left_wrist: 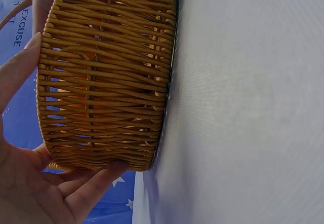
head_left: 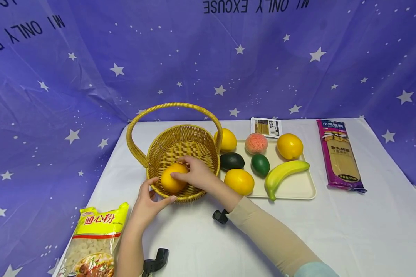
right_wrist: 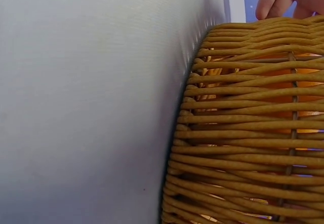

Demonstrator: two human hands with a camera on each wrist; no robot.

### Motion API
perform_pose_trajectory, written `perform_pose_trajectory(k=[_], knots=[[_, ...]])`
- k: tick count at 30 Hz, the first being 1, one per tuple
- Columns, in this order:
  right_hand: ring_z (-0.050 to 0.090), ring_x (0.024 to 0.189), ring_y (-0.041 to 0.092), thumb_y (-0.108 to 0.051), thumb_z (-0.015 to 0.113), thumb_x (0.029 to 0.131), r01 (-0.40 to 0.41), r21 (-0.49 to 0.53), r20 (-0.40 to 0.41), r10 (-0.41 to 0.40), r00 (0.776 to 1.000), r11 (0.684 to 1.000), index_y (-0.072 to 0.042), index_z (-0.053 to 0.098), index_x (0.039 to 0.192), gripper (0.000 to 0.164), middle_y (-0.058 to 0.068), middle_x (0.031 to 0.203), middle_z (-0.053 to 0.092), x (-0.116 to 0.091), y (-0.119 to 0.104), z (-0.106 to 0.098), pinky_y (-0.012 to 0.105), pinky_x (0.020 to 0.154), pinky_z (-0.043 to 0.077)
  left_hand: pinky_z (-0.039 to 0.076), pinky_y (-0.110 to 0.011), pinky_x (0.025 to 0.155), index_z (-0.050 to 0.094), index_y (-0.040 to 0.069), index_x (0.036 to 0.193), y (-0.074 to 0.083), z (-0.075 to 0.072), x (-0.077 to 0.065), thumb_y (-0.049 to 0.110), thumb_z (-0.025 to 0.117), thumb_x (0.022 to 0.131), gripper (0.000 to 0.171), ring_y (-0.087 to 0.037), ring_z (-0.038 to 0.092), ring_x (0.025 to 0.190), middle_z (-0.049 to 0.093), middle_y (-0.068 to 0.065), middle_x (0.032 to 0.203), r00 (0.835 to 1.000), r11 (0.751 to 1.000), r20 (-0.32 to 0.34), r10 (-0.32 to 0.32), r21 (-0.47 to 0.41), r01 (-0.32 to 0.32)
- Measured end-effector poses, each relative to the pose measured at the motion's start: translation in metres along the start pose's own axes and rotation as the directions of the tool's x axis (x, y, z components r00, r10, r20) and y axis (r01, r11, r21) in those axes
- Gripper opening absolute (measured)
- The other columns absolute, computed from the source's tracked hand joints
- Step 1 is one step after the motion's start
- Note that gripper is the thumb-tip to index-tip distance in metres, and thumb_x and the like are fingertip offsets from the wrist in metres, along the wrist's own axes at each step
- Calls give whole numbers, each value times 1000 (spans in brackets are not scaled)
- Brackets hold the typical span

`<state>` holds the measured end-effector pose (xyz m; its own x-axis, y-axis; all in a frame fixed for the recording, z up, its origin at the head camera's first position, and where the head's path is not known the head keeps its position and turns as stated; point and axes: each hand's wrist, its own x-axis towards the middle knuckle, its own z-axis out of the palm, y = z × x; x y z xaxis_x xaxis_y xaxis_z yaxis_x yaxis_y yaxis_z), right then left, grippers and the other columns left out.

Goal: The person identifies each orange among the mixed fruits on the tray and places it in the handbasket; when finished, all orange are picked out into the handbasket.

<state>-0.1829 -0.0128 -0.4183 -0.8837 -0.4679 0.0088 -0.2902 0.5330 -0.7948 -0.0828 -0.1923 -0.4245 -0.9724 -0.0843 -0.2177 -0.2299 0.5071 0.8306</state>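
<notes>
A woven basket with a tall arched handle stands on the white table. Inside it, near the front rim, is a round toy orange. My right hand reaches over the rim and holds the orange, thumb and fingers on its top and side. With thumb and fingers spread around the basket's near left side, my left hand grips it. The left wrist view shows those fingers on the woven wall; the orange shows only through gaps. In the right wrist view, the right hand is out of sight.
Right of the basket, a cream tray bears several toy fruits, including a banana and a pink ball-shaped fruit. A flat packet lies behind it. Spaghetti lies far right, a macaroni bag front left.
</notes>
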Motion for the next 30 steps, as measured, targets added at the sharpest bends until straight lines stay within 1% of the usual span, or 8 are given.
perform_pose_trajectory(k=[6,11,14,16,19,21,25,30], knots=[[47,123,19,-48,66,82,38,-39,-77,-41,996,998,-18,53,130,58,0,134,51,-4,-3,-2,38,100,42,33,-50,105,25,14,142,4,-1,0,46,76,74,91,-43,31,130,15,-20,148,1000,1000,-3,8,3,-8],[45,125,18,-48,65,83,69,-48,-113,-74,991,996,-19,52,132,59,-1,135,50,-6,-2,-3,39,102,40,33,-50,105,26,13,141,3,0,1,44,77,73,91,-42,31,130,17,-19,148,1000,1000,-5,13,-9,-13],[46,124,19,-50,65,83,88,-44,-123,-93,988,995,-20,51,133,60,-1,135,50,-6,0,-3,38,100,41,34,-50,105,25,12,142,2,1,1,44,77,73,92,-42,31,130,16,-19,148,1000,1000,-3,9,-14,-9],[52,116,20,-50,65,83,108,-22,-130,-110,985,994,-19,50,134,62,-2,134,51,-6,1,-3,36,93,47,34,-50,104,24,13,142,1,1,0,46,77,72,94,-42,32,130,15,-19,149,1000,1000,0,1,-12,-1],[56,108,20,-50,65,83,134,24,-135,-129,982,991,-20,49,135,62,-4,133,51,-10,0,-8,30,84,52,34,-51,104,24,12,142,1,2,0,47,77,71,96,-43,32,130,15,-19,149,1000,1000,3,-5,-9,5],[57,104,19,-48,66,83,149,60,-138,-140,980,987,-21,49,135,61,-5,133,51,-14,-3,-14,27,80,53,35,-50,104,24,13,142,1,1,0,49,77,70,97,-42,32,129,15,-19,149,1000,1000,1,-8,-4,8],[54,111,14,-46,67,82,160,126,-157,-140,978,979,-27,48,135,59,-6,134,50,-27,-11,-33,26,87,51,34,-50,104,24,13,142,1,1,0,49,77,71,95,-42,32,130,16,-19,149,1000,1000,-2,-4,-7,4],[53,110,13,-43,70,81,190,221,-231,-138,963,957,-31,49,132,57,-8,128,51,-49,-16,-62,34,90,50,33,-50,105,24,13,143,1,0,-2,47,77,72,95,-42,31,131,15,-19,149,1000,1000,2,3,-14,-3]])
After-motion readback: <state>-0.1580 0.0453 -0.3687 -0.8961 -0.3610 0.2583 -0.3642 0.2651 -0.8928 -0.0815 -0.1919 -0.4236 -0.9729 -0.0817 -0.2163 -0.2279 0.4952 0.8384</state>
